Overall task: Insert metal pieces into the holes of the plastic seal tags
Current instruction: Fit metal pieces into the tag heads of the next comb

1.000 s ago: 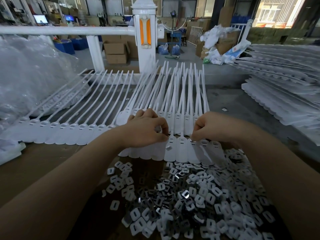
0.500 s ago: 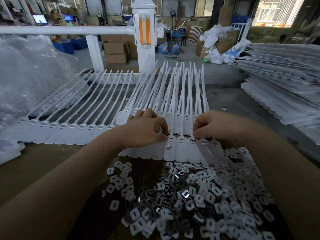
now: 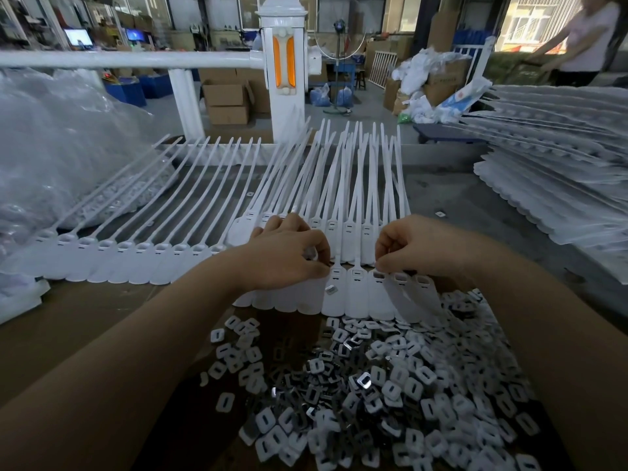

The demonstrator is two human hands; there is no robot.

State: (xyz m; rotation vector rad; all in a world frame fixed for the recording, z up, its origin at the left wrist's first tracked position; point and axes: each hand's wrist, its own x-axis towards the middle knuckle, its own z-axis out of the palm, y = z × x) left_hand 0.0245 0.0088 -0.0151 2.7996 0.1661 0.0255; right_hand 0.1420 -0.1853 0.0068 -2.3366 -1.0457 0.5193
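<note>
Lighting: dim, even indoor light over the bench; strongest daylight from the window at upper right, slightly overexposed. Two monitors glow at far left. Glare: small bright glints on the metal pieces; soft sheen on the clear plastic bag. Shadows: soft and dark under the forearms. Distortion: strong wide-angle bowing, the white rail curved, forearms stretched at the lower corners. Focus: centre fairly sharp; background soft; person at upper right blurred.

Matt white plastic seal tags; shiny metal pieces; brown cardboard tabletop.
</note>
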